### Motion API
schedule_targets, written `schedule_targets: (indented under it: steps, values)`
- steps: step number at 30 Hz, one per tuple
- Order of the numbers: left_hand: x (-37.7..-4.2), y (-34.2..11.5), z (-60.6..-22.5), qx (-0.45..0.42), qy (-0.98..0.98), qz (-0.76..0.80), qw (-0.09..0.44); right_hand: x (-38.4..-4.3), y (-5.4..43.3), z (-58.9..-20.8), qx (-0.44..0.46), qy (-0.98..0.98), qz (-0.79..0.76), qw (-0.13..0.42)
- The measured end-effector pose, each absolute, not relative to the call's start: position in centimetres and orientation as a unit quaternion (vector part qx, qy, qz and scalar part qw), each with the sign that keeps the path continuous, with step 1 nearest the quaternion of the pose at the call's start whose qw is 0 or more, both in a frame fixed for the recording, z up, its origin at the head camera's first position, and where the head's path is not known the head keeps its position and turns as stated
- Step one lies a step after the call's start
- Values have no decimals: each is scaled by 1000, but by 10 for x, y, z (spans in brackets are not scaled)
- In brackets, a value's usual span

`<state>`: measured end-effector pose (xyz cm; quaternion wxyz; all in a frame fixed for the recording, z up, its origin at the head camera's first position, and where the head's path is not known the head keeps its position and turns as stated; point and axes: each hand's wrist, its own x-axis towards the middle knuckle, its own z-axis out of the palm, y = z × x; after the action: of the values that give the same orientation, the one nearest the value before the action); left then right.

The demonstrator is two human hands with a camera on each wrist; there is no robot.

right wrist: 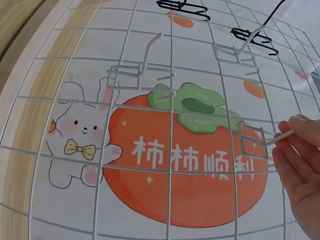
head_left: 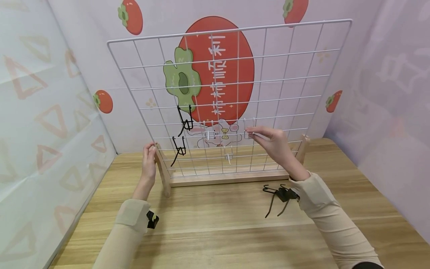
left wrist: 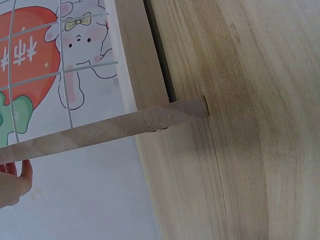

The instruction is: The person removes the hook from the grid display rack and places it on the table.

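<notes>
A white wire grid panel (head_left: 228,28) stands upright in a wooden stand (head_left: 228,181). My left hand (head_left: 148,160) holds the top of the stand's left upright (head_left: 163,172); in the left wrist view its fingertips (left wrist: 26,167) lie against the wood's edge. Between right thumb and fingers my right hand (head_left: 273,144) pinches the prong of a white hook (right wrist: 254,141), whose square wire base lies against the grid. Two more white hooks hang on the grid, one upper (head_left: 208,134) and one lower (head_left: 229,156). Left of them hang two black hooks, an upper (head_left: 186,123) and a lower (head_left: 179,149).
Black hooks (head_left: 273,196) lie on the wooden table (head_left: 215,231) under my right wrist. Behind the grid hangs a backdrop (head_left: 268,74) printed with a big persimmon and a rabbit. Curtain-like sheets (head_left: 37,112) close off the sides.
</notes>
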<state>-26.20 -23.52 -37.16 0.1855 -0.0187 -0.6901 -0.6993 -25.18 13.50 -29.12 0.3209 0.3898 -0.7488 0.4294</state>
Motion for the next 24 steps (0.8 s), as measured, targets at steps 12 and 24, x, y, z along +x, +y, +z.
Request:
schedule_targets:
  steps: [12, 24]
  values:
    - [-263, -235, -372, -18, -687, -701, 188, -251, 133, -287, 374, -751, 441, 319]
    - [-262, -235, -373, -19, -689, -699, 190, -250, 130, -278, 368, -751, 454, 307]
